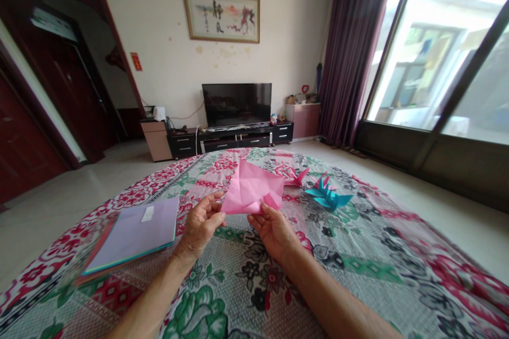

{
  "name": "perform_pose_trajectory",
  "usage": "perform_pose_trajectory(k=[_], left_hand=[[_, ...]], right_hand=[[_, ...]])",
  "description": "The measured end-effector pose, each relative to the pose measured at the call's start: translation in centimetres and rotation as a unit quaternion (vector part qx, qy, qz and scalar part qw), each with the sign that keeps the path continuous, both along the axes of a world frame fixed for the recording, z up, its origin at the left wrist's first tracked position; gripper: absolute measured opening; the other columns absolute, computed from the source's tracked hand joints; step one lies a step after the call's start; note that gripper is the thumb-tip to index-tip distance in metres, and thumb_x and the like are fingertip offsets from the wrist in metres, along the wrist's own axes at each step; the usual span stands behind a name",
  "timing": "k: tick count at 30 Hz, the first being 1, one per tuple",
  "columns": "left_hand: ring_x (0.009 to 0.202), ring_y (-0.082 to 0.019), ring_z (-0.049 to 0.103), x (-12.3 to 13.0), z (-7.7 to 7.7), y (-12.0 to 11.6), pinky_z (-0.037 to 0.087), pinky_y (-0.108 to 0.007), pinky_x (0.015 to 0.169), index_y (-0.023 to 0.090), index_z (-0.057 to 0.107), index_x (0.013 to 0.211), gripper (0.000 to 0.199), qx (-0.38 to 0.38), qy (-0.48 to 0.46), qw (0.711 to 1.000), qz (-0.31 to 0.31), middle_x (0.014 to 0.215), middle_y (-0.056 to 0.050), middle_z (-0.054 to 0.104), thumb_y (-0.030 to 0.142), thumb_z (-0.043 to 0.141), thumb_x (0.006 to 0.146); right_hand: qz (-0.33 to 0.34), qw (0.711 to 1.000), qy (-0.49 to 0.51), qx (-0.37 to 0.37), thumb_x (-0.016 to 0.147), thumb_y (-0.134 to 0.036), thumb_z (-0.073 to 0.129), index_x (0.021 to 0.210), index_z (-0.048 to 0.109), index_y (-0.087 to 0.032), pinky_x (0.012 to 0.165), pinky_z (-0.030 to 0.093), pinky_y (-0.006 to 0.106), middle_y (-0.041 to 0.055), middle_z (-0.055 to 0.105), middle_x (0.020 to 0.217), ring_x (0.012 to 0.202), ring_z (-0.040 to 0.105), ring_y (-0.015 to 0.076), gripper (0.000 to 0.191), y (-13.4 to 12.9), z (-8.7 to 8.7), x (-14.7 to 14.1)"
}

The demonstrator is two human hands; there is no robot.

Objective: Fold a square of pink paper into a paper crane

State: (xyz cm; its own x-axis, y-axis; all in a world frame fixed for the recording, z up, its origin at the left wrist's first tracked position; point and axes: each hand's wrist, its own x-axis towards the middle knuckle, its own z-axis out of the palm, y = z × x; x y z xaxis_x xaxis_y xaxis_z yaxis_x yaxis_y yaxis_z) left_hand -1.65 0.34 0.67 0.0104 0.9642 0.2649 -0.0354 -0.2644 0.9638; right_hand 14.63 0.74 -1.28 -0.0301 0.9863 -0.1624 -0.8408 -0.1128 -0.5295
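A pink sheet of origami paper point(249, 184), marked with creases and folded along its lower edge, is held up above the table between both hands. My left hand point(202, 225) pinches its lower left corner between thumb and fingers. Closer to the lower right, my right hand point(274, 230) grips the bottom edge, with the thumb on the near face and fingers beneath. Beyond the paper to the right lie a folded pink paper piece point(299, 178) and a blue pointed paper figure point(328, 194).
A stack of coloured paper point(137, 230), lavender on top with a small white slip, lies left of my left hand. A patterned cloth point(246, 296) covers the round table. Farther back, a television point(237, 104) stands on a low black cabinet; windows are at right.
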Motion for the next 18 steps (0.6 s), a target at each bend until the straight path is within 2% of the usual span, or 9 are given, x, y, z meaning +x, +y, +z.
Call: perform_pose_trajectory(k=[11, 18], left_hand=[[0.053, -0.009, 0.053, 0.1, -0.19, -0.01, 0.044, -0.022, 0.056, 0.015, 0.052, 0.108, 0.043, 0.009, 0.016, 1.0, -0.005, 0.067, 0.004, 0.057, 0.019, 0.06, 0.066], [0.053, -0.009, 0.053, 0.22, -0.44, -0.04, 0.043, -0.022, 0.056, 0.015, 0.052, 0.107, 0.042, 0.0, 0.012, 1.0, -0.01, 0.066, 0.004, 0.056, 0.018, 0.06, 0.066]], right_hand=[[-0.024, 1.0, 0.003, -0.002, 0.063, -0.021, 0.072, 0.074, 0.051, -0.017, 0.058, 0.054, 0.025, 0.0002, 0.066, 0.066, 0.059, 0.063, 0.0124, 0.025, 0.2, 0.03, -0.1], [-0.048, 0.999, 0.002, -0.013, 0.06, -0.02, 0.074, 0.074, 0.05, -0.018, 0.055, 0.053, 0.024, -0.0034, 0.063, 0.059, 0.053, 0.062, 0.0113, 0.028, 0.53, 0.15, 0.11]])
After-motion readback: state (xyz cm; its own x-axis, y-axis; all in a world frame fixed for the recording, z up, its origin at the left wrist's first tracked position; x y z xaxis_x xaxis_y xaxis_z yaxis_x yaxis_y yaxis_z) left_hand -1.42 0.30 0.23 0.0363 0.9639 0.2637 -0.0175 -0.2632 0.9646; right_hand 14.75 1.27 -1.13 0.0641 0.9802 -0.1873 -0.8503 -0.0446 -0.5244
